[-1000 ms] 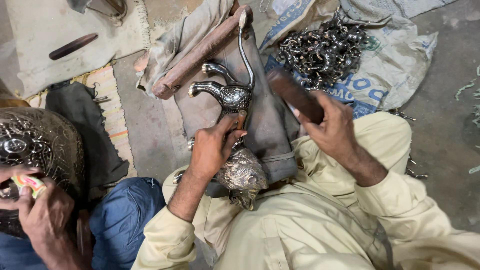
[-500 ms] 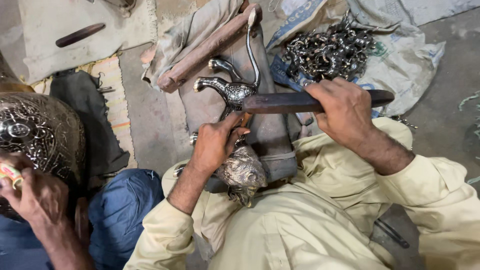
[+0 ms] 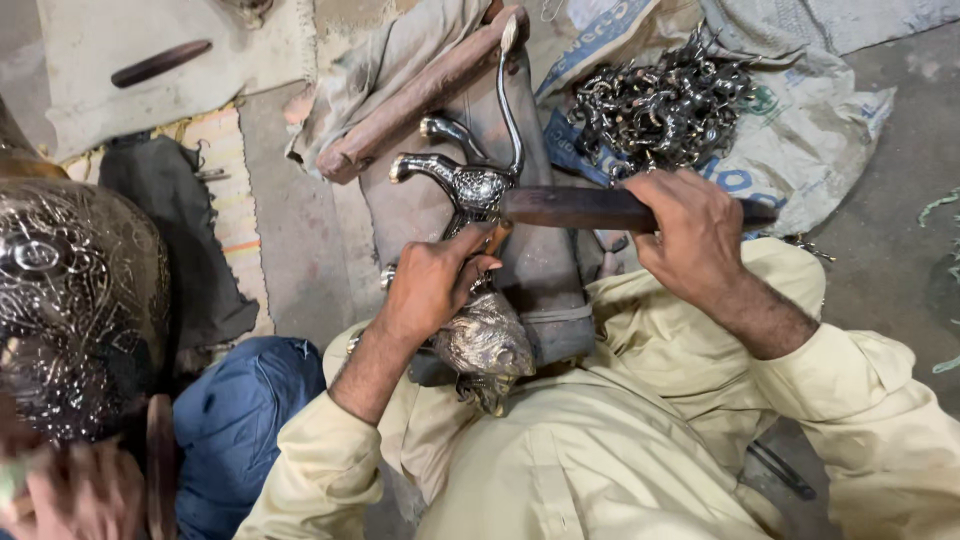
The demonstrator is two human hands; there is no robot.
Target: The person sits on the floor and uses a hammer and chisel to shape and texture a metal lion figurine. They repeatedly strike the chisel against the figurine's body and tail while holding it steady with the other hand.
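Observation:
My left hand (image 3: pixel 432 284) grips a shiny metal animal figure (image 3: pixel 470 190) with horns and a long curved tail, pressing it upright against a worn grey block (image 3: pixel 545 290). A silvery metal head piece (image 3: pixel 488 345) lies just below that hand, on my lap. My right hand (image 3: pixel 690 232) is closed around a dark wooden mallet (image 3: pixel 580 208), held level with its end touching the figure's body.
A heap of small shiny metal castings (image 3: pixel 660 100) rests on a sack (image 3: pixel 800 140) at upper right. A wooden rod (image 3: pixel 420 95) lies on cloth behind the figure. At left, another person in blue trousers (image 3: pixel 250 410) holds a large embossed metal vessel (image 3: pixel 70 300).
My right hand swung the mallet down from a raised, tilted position to level against the figure. The left hand kept its grip. The view shifted slightly.

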